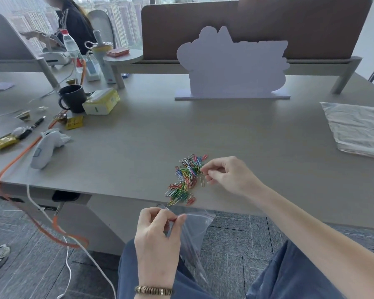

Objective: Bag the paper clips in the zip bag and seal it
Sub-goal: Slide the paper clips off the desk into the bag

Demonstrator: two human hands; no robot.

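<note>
- The paper clips (185, 180) lie in a loose, many-coloured heap on the grey desk (138, 152), close to its near edge, with a few strays at the heap's lower end almost at the lip
- The right hand (227, 174) rests at the right side of the heap, its thumb and forefinger pinched together on a single pale clip (202, 179) that hangs down from the fingertips and touches the pile's edge; the other fingers are curled in
- The zip bag (194, 236), clear plastic with a red line along its mouth, hangs below the desk edge over the person's lap, just beneath the heap
- The left hand (158, 238) grips the bag's top edge between thumb and fingers, closed on the plastic; a beaded bracelet (153, 290) circles that wrist
- Whether the bag's mouth is parted cannot be told
- Further out on the desk stands a white cut-out board (233, 65) against a brown divider (257, 24), and a crinkled silver sheet (358, 128) lies at the right
- At the left sit a dark mug (72, 100), a tissue pack (101, 104), a white handheld device (44, 148) and an orange cable (15, 160) trailing over the edge to the floor
</note>
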